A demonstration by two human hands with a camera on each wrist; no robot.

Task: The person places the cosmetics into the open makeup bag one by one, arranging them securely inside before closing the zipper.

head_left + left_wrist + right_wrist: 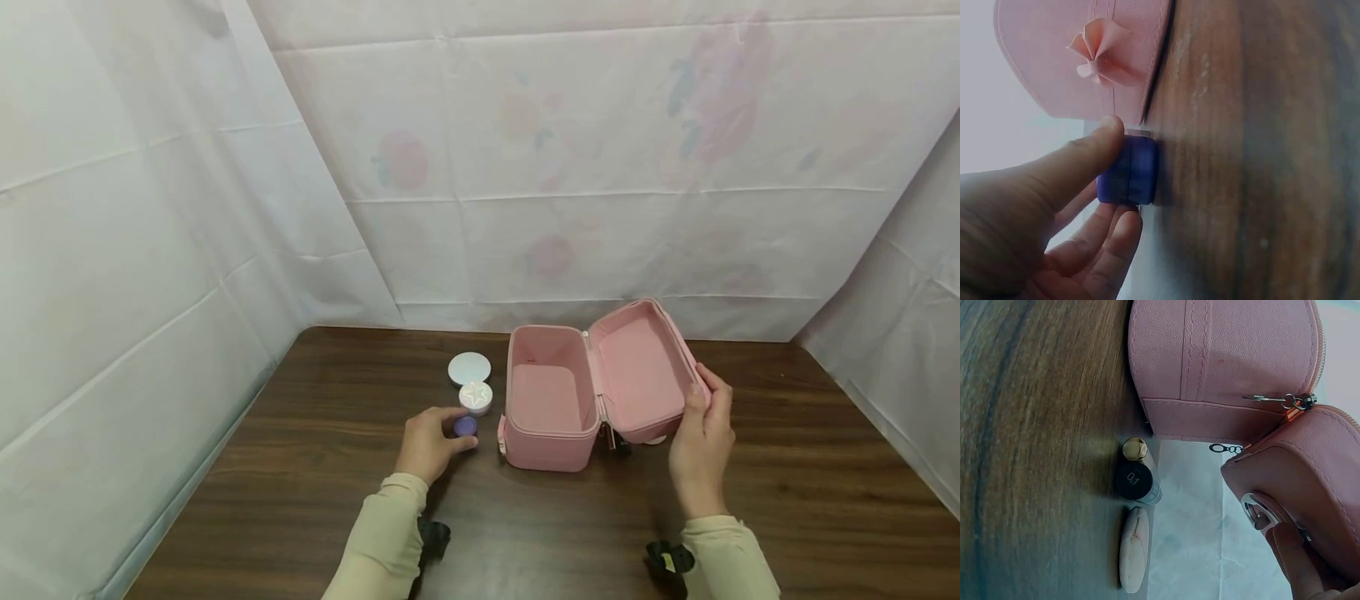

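The left hand [427,446] pinched a small purple jar [465,427] on the wooden table [300,467], just left of the open pink case [551,400]. The right hand [701,446] gripped the case's lid [645,371], fingers curled over its edge.

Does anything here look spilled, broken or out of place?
Nothing stands out. The pink case stands open and upright on the table, its lid held by the right hand. The left hand pinches a small purple jar. Nothing looks spilled or damaged.
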